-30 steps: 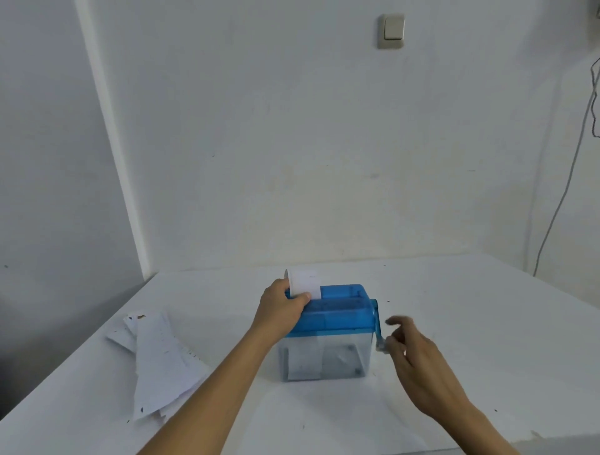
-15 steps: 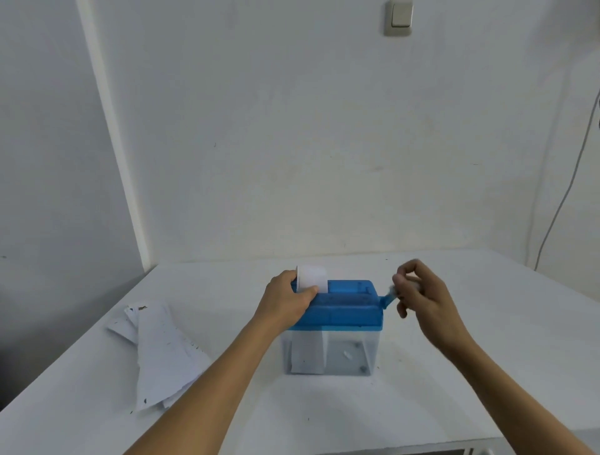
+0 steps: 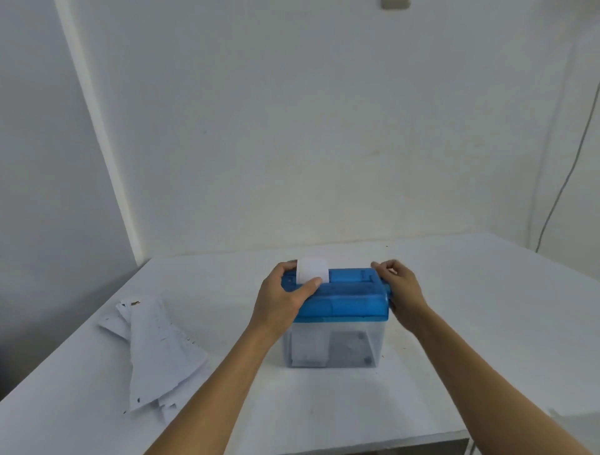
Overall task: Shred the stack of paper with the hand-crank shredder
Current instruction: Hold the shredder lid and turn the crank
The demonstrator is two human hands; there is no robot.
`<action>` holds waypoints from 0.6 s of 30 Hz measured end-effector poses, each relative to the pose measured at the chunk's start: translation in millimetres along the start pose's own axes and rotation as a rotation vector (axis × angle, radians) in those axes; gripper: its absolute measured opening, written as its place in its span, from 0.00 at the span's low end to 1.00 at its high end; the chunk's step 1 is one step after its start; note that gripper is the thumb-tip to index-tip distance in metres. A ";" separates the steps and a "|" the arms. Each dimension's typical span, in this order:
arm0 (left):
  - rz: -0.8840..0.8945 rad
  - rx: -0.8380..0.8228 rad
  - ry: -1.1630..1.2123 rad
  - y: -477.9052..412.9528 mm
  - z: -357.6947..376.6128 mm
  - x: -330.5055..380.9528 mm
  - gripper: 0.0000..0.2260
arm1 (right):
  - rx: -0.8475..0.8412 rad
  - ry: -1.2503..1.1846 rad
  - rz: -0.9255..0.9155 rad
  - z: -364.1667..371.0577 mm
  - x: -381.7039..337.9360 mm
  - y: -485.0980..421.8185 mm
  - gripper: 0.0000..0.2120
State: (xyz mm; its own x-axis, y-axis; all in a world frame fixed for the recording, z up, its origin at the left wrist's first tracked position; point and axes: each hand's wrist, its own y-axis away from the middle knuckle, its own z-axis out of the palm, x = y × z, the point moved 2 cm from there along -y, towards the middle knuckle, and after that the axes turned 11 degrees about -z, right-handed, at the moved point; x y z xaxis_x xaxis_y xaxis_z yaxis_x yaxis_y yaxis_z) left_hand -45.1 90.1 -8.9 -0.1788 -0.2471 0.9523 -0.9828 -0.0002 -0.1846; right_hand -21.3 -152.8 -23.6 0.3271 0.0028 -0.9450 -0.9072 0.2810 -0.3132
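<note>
At eight o'clock from the shredder, well apart from it, the stack of paper lies loosely fanned on the white table, with dark specks along some sheet edges. The shredder stands near the middle of the table, a blue lid sitting on a clear bin.

The left hand comes in from six o'clock and rests on the lid's nine o'clock end. Its thumb is in front and its fingers behind, pinching a paper strip that stands upright out of the slot and curls backward at its top. Below the slot, a pale sheet hangs down inside the bin on its nine o'clock side.

At the lid's three o'clock end, the right hand has its fingers curled closed over the crank. Only a sliver of blue arm shows beside the palm, and the knob is hidden under the fingers.

Toward two o'clock, a thin cable hangs down the wall to the table's far corner. At twelve o'clock, high up, a wall switch is cut off by the top edge.
</note>
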 end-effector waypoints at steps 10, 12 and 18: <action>0.132 -0.073 0.172 11.4 -0.2 -30.4 0.32 | 0.271 0.305 -0.072 -1.5 51.7 34.5 0.20; 0.174 -0.073 0.138 9.8 -1.6 -34.0 0.32 | 0.252 0.331 -0.143 -2.0 51.9 37.2 0.21; 0.257 0.034 0.104 -5.7 -15.2 -40.0 0.29 | 0.100 0.407 -0.327 8.1 37.8 51.0 0.22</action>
State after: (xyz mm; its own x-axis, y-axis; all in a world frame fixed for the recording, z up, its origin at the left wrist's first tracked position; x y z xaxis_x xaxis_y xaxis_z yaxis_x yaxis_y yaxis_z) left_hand -33.0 114.7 -42.2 -0.4274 -0.1426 0.8927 -0.9029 0.0167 -0.4296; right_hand -53.1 -130.6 -74.5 0.4417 -0.4672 -0.7659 -0.7389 0.2948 -0.6060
